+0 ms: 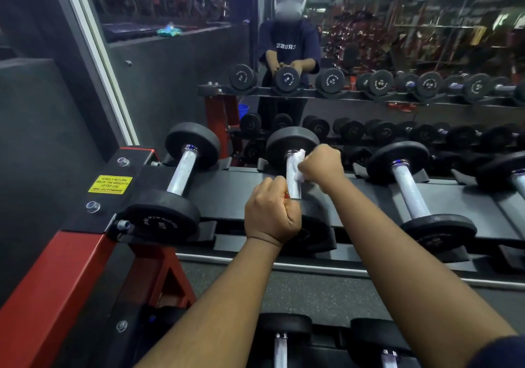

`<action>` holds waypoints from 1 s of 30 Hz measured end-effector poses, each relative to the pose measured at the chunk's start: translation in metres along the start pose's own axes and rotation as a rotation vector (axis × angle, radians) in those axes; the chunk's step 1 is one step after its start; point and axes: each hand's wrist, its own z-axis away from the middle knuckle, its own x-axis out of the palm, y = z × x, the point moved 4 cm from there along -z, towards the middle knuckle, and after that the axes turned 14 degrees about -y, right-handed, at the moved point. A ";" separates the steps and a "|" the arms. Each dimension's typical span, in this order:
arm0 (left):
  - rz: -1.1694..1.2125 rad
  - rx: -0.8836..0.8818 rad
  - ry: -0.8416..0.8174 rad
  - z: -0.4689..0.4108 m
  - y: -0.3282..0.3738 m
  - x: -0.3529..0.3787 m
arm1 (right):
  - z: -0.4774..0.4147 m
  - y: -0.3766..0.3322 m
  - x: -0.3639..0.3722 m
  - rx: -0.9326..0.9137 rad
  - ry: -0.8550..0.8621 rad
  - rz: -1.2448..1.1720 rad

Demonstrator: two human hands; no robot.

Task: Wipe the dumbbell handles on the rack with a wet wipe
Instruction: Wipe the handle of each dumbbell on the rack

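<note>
A black dumbbell with a knurled silver handle (292, 177) lies on the top shelf of the rack (227, 194), second from the left. My left hand (271, 211) is closed around the near end of that handle. My right hand (322, 164) presses a crumpled white wet wipe (298, 165) against the far right side of the handle, close to the rear weight head (292, 141). The near weight head is mostly hidden behind my left hand and wrist.
Another dumbbell (181, 173) lies to the left, and one more (406, 188) to the right. A lower shelf holds further dumbbells (281, 347). The red rack frame (56, 276) with a yellow sticker (110, 184) stands at left. A mirror (369, 55) behind reflects the rack and a person.
</note>
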 end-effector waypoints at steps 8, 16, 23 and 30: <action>0.007 -0.013 0.008 0.001 -0.002 -0.001 | 0.025 0.022 0.045 0.101 -0.640 -0.893; -0.021 0.002 0.003 0.001 0.002 -0.001 | 0.042 0.044 0.036 0.034 -0.824 -0.630; -0.022 0.007 -0.011 0.000 0.003 0.000 | 0.025 0.009 0.002 -0.239 0.108 -0.037; -0.014 0.016 -0.014 0.000 0.002 0.000 | 0.006 -0.022 0.014 -0.625 0.300 0.414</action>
